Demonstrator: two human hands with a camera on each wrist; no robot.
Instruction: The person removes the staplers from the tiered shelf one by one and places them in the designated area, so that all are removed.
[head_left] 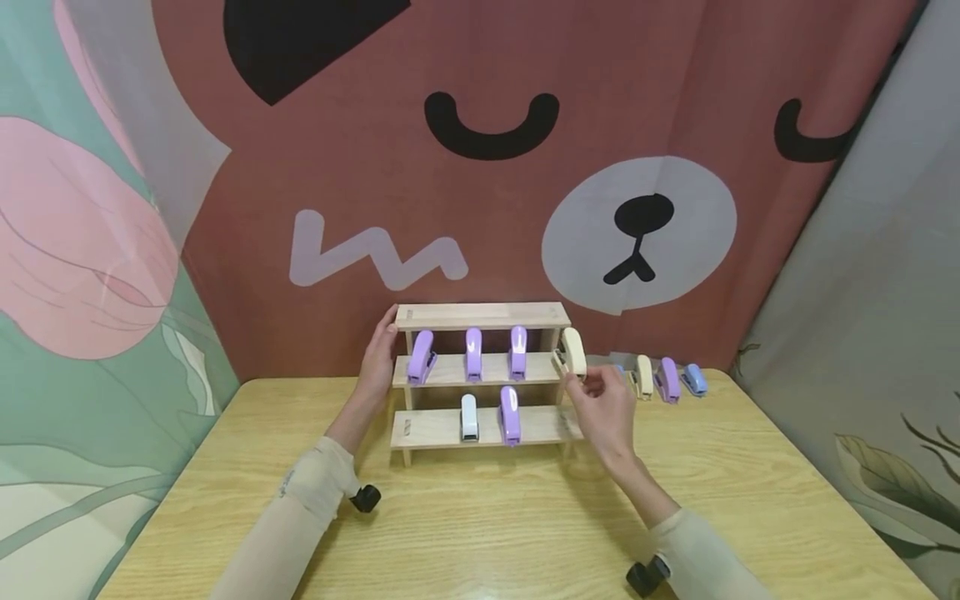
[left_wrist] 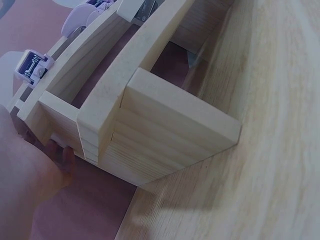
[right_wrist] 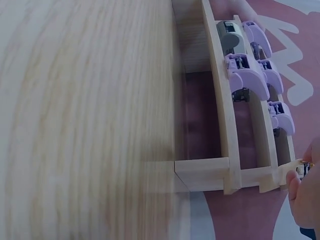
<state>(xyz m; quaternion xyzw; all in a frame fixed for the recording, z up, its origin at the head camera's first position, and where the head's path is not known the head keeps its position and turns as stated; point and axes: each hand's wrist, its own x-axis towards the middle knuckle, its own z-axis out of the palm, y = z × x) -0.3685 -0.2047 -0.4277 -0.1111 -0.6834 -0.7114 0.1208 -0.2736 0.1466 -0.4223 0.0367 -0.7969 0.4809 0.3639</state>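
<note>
A three-tier wooden rack (head_left: 480, 313) stands on the table with staplers on its lower two tiers. My left hand (head_left: 377, 367) rests against the rack's left side, its fingers touching the upper side panel (left_wrist: 61, 122). At the right end of the middle tier, my right hand (head_left: 606, 410) pinches the lower end of a cream stapler (head_left: 573, 352). Purple staplers (head_left: 473, 354) stand left of it on the same tier. On the bottom tier are a white stapler (head_left: 468, 418) and a purple stapler (head_left: 510, 415). Fingers partly cover the cream stapler in the right wrist view.
Right of the rack, at the table's back, lie another cream stapler (head_left: 643, 377), a purple stapler (head_left: 667, 381) and a blue stapler (head_left: 694, 380). A further blue one is partly hidden behind my right hand. A printed curtain (head_left: 495, 217) hangs right behind the table (head_left: 480, 525).
</note>
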